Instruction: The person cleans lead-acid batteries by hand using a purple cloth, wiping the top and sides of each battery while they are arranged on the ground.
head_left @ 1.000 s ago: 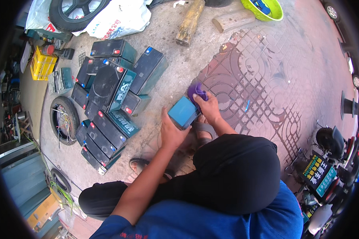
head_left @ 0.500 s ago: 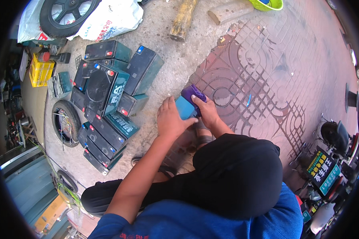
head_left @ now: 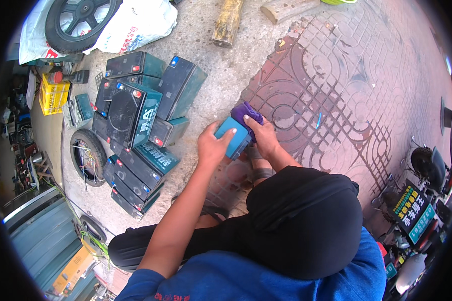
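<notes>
Between my hands is a teal battery, box-shaped and tilted, with a notched lower edge. My left hand grips its left side, the thumb laid across the teal face. A crumpled purple cloth is bunched in my right hand, pressed against the battery's far right side. The right fingers are partly hidden behind cloth and battery. Just left of my hands lies a pile of similar batteries with black tops, teal sides and red and blue terminal caps.
Beyond the pile are a white sack and a black wheel. A tyre and a yellow crate stand left. Wooden logs lie at the far side. Parked motorbikes line the right edge.
The battery has turned in my hands, showing more of its notched side. My left thumb has moved up onto its face. The view has shifted slightly.
</notes>
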A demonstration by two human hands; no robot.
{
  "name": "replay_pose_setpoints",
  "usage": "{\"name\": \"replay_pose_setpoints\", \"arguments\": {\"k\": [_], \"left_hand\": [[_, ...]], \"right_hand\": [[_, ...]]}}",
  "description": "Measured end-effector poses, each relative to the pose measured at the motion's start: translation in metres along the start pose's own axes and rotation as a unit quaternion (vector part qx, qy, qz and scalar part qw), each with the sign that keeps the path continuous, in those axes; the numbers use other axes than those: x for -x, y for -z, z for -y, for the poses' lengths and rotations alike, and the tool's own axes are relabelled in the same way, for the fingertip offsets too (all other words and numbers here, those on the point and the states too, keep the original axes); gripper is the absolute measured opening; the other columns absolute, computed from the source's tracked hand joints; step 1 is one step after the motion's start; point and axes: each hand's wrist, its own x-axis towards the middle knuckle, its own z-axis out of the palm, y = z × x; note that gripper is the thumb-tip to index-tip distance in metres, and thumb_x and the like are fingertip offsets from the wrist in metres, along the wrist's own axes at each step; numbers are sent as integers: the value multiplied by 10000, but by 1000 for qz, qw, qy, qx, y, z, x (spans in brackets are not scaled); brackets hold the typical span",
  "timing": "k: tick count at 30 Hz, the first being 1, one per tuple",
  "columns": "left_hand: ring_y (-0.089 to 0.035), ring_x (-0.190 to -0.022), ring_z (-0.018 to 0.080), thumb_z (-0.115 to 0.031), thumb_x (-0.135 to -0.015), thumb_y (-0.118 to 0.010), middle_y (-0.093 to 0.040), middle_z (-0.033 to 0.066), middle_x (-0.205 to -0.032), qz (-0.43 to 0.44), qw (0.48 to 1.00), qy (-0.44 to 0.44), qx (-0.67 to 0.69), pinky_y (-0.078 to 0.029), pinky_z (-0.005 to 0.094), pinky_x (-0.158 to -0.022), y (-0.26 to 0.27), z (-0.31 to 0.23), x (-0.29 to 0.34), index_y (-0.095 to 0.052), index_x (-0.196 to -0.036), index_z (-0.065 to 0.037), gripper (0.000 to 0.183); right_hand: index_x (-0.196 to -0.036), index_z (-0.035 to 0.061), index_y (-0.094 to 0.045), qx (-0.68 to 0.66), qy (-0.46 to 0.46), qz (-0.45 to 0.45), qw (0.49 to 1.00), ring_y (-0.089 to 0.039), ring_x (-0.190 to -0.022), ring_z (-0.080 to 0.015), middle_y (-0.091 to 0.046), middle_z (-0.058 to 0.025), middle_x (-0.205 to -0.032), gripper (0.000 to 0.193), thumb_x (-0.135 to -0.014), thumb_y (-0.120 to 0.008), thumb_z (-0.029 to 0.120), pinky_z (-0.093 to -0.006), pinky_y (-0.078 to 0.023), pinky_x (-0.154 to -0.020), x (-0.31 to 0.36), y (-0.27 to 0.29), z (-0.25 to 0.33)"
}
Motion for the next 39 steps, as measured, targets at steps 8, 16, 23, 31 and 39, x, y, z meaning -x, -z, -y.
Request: {"name": "replay_pose_setpoints", "arguments": {"k": [8,16,23,31,39], "left_hand": [[-520,-1491,442,-314,-903,-855,-530,351,-1576,-14,998,-64,-24,-407,460,-1250,10,10,1,-434,-1602,80,906],[-390,-1589,444,-470,-765,-950,-383,325,-1695,53,902,-69,-423,-328,510,-1308,-2,-75,32,-282,-1647,122,1255],[-611,-1367,402,-439,-616,-996,-600,249,-1459,29,933,-18,-359,-501,481,-1163,-15,-73,14,-433,-1533,75,1193],[-643,-1313,423,-432,-612,-998,-620,277,-1426,-24,971,-110,-212,-533,486,-1111,4,-77,-10,-451,-1531,62,1178],[-616,-1294,451,-320,-612,-1002,-629,247,-1362,-33,967,-224,-114,-510,530,-1099,-41,-70,-31,-456,-1501,8,1093]], "right_hand": [[-1286,20,-744,24,2,-4,1000,-703,-987,-137,-769,-47,-1139,325,-1037,-761,229,-318,-576,-913,-1,1,-2],[-1321,14,-712,-56,-27,11,998,-720,-994,-163,-770,-68,-1158,317,-1056,-737,186,-341,-593,-917,2,-1,5],[-1327,20,-710,-57,-31,16,998,-729,-1017,-186,-769,-82,-1192,321,-1058,-731,194,-351,-596,-942,5,-3,10],[-1279,23,-719,-58,59,11,997,-716,-953,-145,-760,-37,-1094,310,-1050,-761,229,-308,-590,-898,1,-9,73],[-1335,46,-732,295,301,-17,907,-711,-1177,-230,-752,-99,-1284,373,-987,-818,148,-350,-547,-1050,-5,6,78]]}}
